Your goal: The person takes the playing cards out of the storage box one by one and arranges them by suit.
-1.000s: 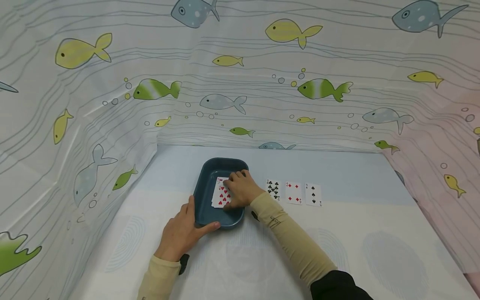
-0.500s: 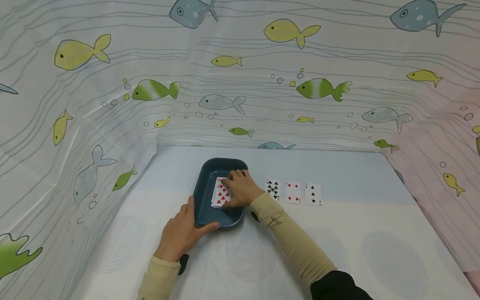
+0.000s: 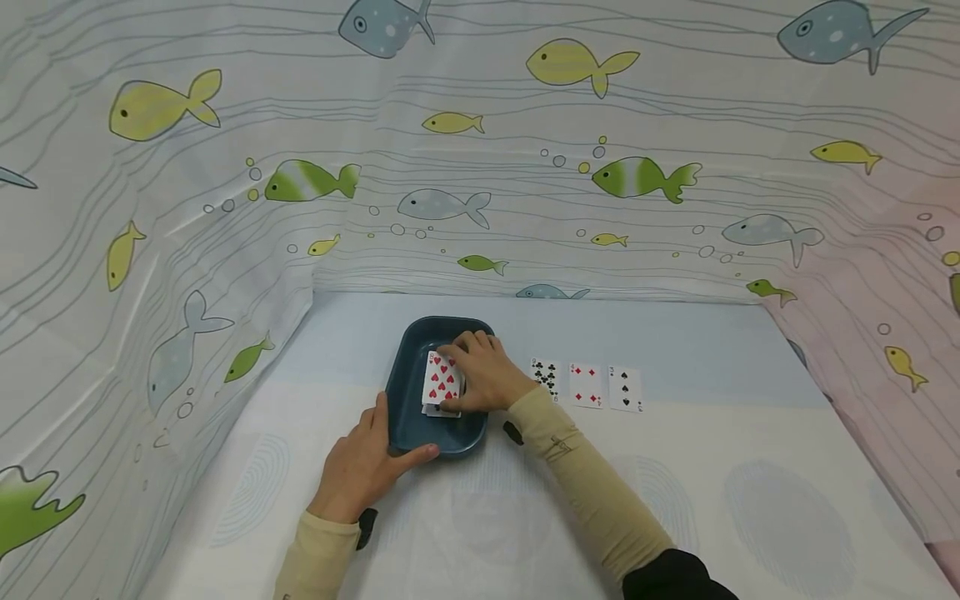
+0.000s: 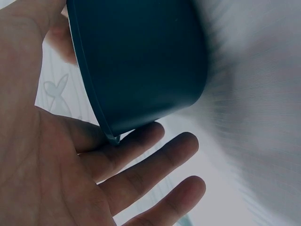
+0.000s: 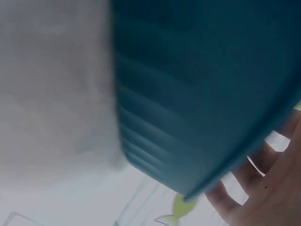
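One hearts card is running lengthwise in the tray, nearer right hand pinching from tray-right, left hand bracing tray-left, loose-fingered.

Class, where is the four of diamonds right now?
In the head view, right of the blue tray, the four of diamonds lies on the table between the clubs card and the spades card.

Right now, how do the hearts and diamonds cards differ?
The hearts card, in the tray, is pinched by the right hand; the diamonds card lies untouched on the table. The hearts card is partly covered; the diamonds card shows whole. The hearts card has more pips than the diamonds card. Both show red pips.
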Demonstrator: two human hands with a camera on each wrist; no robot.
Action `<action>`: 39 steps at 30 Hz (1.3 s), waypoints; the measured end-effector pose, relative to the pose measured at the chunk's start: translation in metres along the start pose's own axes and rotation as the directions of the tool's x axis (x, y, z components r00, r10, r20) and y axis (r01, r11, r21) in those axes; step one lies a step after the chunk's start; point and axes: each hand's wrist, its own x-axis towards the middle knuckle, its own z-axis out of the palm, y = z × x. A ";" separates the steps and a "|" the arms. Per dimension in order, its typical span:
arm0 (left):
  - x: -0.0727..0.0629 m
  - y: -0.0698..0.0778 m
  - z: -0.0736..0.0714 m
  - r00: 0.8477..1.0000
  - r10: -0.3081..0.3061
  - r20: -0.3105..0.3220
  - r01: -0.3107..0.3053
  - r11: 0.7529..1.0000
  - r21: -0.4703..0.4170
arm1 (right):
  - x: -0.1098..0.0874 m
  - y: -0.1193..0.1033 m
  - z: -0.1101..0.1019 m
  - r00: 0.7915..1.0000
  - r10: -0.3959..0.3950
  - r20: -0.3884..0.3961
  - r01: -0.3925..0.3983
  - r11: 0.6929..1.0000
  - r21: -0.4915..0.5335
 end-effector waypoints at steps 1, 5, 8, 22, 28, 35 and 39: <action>0.000 0.000 0.000 1.000 -0.001 0.001 0.001 1.000 0.001 | -0.001 -0.001 -0.003 1.000 -0.006 -0.009 0.006 1.000 -0.002; 0.000 0.000 0.001 1.000 -0.005 0.001 0.005 1.000 0.005 | -0.008 -0.004 -0.015 0.998 -0.039 -0.041 0.039 0.999 0.001; 0.000 0.001 0.001 1.000 -0.002 0.000 0.002 1.000 0.009 | -0.014 -0.006 -0.025 0.996 -0.064 -0.067 0.064 0.998 0.004; 0.001 0.002 0.001 1.000 -0.013 -0.004 0.013 1.000 -0.002 | -0.049 0.014 -0.062 0.990 -0.020 -0.139 0.023 1.000 0.018; 0.001 0.001 0.001 1.000 -0.016 -0.007 0.016 1.000 -0.014 | -0.064 0.036 -0.070 0.989 0.035 -0.145 -0.028 0.998 0.052; 0.001 0.000 0.001 1.000 -0.002 -0.011 0.001 1.000 -0.021 | -0.084 0.068 -0.076 0.987 0.090 -0.134 -0.085 0.995 0.045; 0.001 -0.001 0.002 1.000 0.003 -0.014 -0.003 1.000 -0.025 | -0.100 0.089 -0.080 0.989 0.104 -0.104 -0.102 0.995 0.021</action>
